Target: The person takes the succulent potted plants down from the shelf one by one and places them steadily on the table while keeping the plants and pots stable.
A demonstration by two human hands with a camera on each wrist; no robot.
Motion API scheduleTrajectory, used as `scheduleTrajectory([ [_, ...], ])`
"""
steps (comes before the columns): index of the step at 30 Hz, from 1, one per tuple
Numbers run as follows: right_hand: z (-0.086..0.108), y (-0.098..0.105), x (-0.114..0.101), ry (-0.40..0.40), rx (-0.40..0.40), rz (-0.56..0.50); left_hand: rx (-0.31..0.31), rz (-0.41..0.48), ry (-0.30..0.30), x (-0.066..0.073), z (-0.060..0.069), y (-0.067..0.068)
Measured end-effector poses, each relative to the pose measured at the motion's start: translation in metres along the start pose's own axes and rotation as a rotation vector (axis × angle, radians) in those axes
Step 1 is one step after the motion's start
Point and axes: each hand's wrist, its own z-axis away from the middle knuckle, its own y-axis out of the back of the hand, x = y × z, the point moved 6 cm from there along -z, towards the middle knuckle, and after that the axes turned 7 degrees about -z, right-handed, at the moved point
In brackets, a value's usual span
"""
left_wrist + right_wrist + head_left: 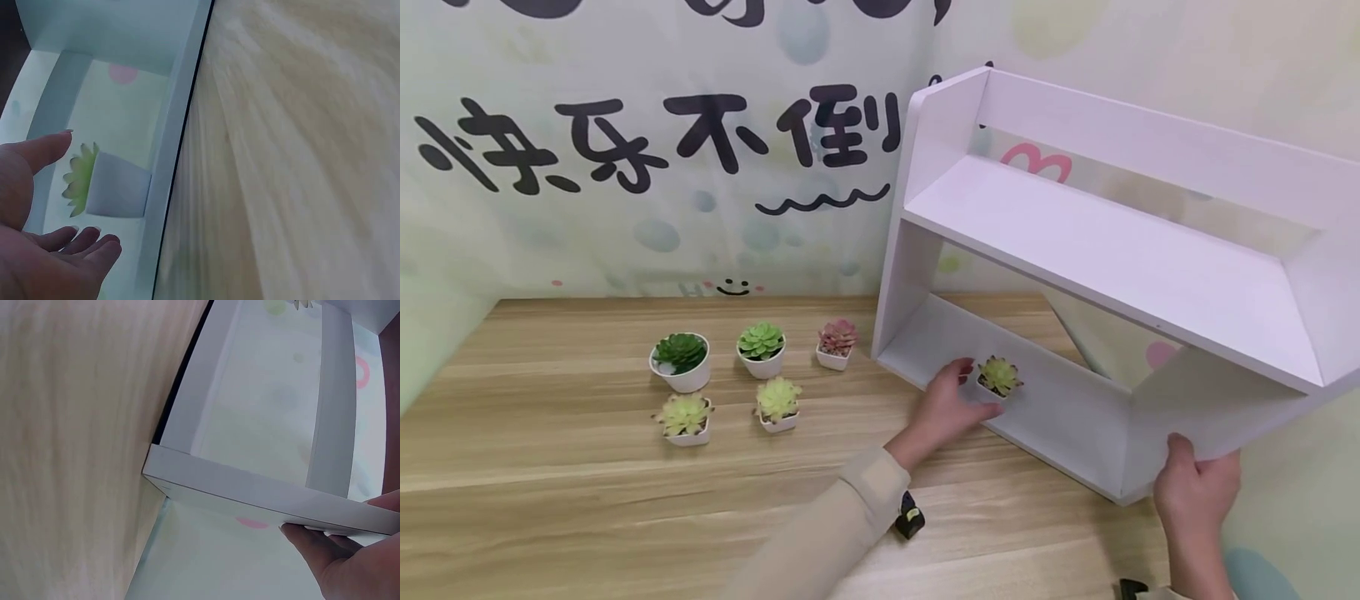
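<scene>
A small yellow-green succulent in a white pot [998, 377] stands upright on the lower board of a white two-tier shelf [1105, 233]. My left hand [950, 406] is around it with thumb and fingers spread. In the left wrist view a gap shows between the hand [47, 250] and the white pot [119, 186]. At the shelf's right end, my right hand [1197, 487] grips the side panel. The right wrist view shows its fingers [315, 550] on the outer face of that panel [262, 494], with the thumb at the inner side.
Left of the shelf, several potted succulents stand on the wooden table [550, 483]: a dark green one [681, 362], a bright green one [762, 350], a pink one [837, 343] and yellow-green ones [777, 403]. A patterned wall cloth [625, 242] hangs behind.
</scene>
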Motion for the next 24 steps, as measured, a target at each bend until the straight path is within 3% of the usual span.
scheduleTrajectory([
  [10, -0.001, 0.0, 0.003, -0.034, -0.012, 0.046, 0.004, 0.024, 0.034, -0.007, -0.012, -0.017],
  [24, -0.001, 0.0, 0.005, -0.016, -0.01, 0.036, 0.019, -0.035, 0.009, -0.007, -0.018, -0.026],
])
